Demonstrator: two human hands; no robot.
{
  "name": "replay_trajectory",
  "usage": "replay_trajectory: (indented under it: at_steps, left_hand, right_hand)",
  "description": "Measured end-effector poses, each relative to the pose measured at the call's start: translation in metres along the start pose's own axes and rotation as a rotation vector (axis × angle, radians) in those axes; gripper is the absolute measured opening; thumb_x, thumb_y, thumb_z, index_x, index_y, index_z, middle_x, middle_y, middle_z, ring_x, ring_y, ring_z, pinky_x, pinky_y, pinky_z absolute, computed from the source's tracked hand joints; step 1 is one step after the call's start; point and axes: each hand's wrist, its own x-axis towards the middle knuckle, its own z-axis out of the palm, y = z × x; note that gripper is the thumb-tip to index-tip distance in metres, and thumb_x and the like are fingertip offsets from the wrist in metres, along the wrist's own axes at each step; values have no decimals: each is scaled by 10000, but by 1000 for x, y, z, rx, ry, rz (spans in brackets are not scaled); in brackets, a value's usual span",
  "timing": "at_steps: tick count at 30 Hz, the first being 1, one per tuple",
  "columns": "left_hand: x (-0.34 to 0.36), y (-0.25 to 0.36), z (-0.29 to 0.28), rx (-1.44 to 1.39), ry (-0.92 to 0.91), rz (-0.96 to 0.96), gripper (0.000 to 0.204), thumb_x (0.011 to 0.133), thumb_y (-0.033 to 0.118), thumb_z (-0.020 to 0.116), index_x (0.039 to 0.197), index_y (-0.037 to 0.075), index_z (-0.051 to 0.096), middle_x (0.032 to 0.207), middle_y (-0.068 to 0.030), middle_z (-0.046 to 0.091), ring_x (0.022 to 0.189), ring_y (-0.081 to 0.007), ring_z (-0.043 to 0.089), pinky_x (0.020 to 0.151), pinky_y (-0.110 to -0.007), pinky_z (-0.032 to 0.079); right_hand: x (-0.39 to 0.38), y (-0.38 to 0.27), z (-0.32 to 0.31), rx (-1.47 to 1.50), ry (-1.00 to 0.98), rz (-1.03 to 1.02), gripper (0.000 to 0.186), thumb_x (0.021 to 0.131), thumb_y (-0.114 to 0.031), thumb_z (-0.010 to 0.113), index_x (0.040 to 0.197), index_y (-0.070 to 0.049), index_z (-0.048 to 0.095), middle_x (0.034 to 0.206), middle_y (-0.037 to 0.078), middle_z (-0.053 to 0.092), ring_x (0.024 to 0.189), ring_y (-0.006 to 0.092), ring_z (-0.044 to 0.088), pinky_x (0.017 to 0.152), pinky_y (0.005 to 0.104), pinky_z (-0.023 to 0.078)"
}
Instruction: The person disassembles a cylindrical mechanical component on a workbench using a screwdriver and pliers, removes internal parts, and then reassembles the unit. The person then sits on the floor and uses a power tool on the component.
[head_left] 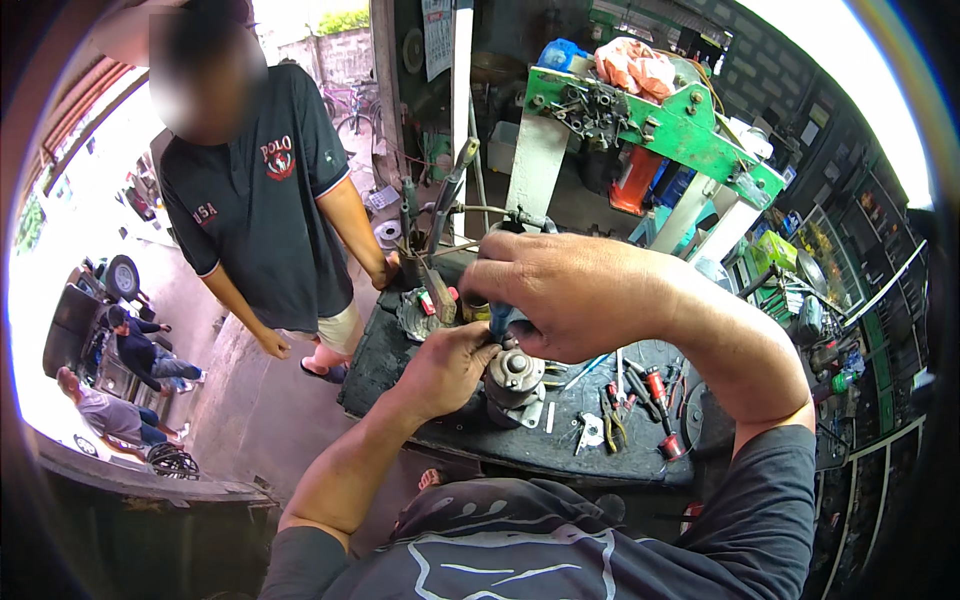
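**On the black workbench [366, 376], a metal housing [516, 374] is flanked by two hands**

The rounded housing is stood near the front edge. Above it, a blue tool [500, 318] is held in the curled fingers of the right hand [565, 292]. The left hand [446, 372] is placed beside the housing's top, thumb and fingers drawn narrow; whether anything is pinched there cannot be told. To the right, pliers [613, 424] and a red-handled tool [656, 386] are laid out.
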Motion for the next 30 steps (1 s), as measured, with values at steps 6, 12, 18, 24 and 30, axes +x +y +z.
replay_trajectory:
  at_steps: [6,12,18,24,30]
  left_hand:
    - [1,-1,12,260,193,-43,273,953,141,861,1124,-26,728,956,-225,770,836,-305,763,763,-416,568]
    - [2,-7,10,89,82,-94,231,957,132,853,1072,-24,728,910,-209,779,815,-353,771,764,-421,585]
    - [3,-10,13,156,147,77,287,933,174,886,1055,-25,720,879,-199,773,810,-370,781,741,-438,594]
    - [4,1,4,284,-5,-208,290,974,120,830,1205,-25,733,1007,-230,789,929,-266,787,841,-418,591]
    - [4,2,5,63,52,2,285,968,179,841,1119,-33,724,1009,-250,784,969,-425,789,836,-435,599]
  right_hand:
    - [7,1,7,-158,-190,317,510,963,-251,773,1408,-57,618,1215,218,676,1090,447,734,899,533,606]
    - [-3,4,20,-43,154,87,426,925,-298,761,1212,7,681,1032,257,757,1031,437,765,901,546,607]
    - [-5,2,13,-5,113,28,537,928,-372,838,1296,-18,672,1167,228,702,1130,441,716,953,509,591]
    - [-2,1,11,-61,-75,367,498,922,-295,820,1308,-19,667,1182,241,720,1129,448,727,963,537,588]
    - [-4,-12,12,-34,309,48,385,947,-340,767,1150,-23,685,884,222,746,872,475,749,832,558,602]
